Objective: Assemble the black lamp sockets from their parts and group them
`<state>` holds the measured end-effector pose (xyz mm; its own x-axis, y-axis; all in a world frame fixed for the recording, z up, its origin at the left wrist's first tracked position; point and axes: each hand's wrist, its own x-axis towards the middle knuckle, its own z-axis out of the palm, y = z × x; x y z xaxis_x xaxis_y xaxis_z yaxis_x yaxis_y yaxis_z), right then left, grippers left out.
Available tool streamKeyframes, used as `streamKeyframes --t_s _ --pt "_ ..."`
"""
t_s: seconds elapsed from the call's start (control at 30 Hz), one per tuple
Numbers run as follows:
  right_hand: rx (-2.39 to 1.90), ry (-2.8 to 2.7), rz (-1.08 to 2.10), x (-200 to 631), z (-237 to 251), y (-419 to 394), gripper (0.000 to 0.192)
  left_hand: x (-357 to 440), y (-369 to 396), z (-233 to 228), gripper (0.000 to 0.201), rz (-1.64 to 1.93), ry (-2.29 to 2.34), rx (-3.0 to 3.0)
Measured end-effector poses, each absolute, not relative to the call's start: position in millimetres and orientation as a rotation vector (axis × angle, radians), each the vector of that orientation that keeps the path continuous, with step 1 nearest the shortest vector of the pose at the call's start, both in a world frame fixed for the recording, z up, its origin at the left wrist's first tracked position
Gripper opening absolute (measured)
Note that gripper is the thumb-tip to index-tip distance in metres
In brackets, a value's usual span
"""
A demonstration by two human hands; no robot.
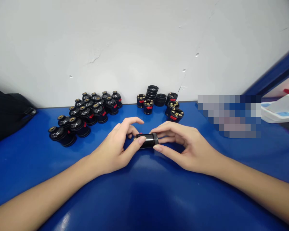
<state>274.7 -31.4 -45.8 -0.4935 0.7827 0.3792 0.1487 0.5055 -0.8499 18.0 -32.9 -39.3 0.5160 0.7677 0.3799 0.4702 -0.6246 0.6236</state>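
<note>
Both hands meet at the middle of the blue tabletop, closed from either side on one small black lamp socket that lies on its side just above the surface. The left hand pinches its left end, thumb tip on the near face and fingers curled over the top, index finger lifted a little. The right hand grips the ribbed right end, thumb beneath and fingers arched over it. A speck of red and a bit of brass show at the socket's left end, though the fingers hide most of that part, so its exact shape is hard to make out.

Behind the left hand, a cluster of assembled black sockets stands in rows running back toward the white wall, brass tops up. Behind the right hand sits a smaller group of open socket parts with red and brass inside, next to a stack of black rings. A dark bag rests at the far left edge
</note>
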Motion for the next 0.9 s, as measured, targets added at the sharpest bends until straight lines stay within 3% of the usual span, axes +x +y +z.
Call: streamKeyframes --t_s 0.2,0.33,0.37,0.5,0.63,0.9 --pt "-0.781 -1.933 1.009 274 -45 -32 0.027 15 -28 -47 0.054 1.154 0.767 2.489" --pt "-0.752 -1.957 0.987 275 -43 -33 0.027 15 -28 -43 0.068 1.082 0.818 2.523" --pt "-0.740 -1.966 0.979 275 -43 -33 0.027 16 -29 -41 0.068 1.019 0.864 2.465" --pt "-0.694 -1.997 0.953 274 -44 -34 0.028 19 -32 -35 0.034 0.786 1.003 2.291" --pt "-0.703 -2.007 0.933 275 -45 -34 0.028 19 -32 -37 0.029 0.803 0.975 2.315" --pt "-0.788 -1.956 0.958 276 -44 -34 0.026 15 -28 -47 0.066 1.059 0.867 2.488"
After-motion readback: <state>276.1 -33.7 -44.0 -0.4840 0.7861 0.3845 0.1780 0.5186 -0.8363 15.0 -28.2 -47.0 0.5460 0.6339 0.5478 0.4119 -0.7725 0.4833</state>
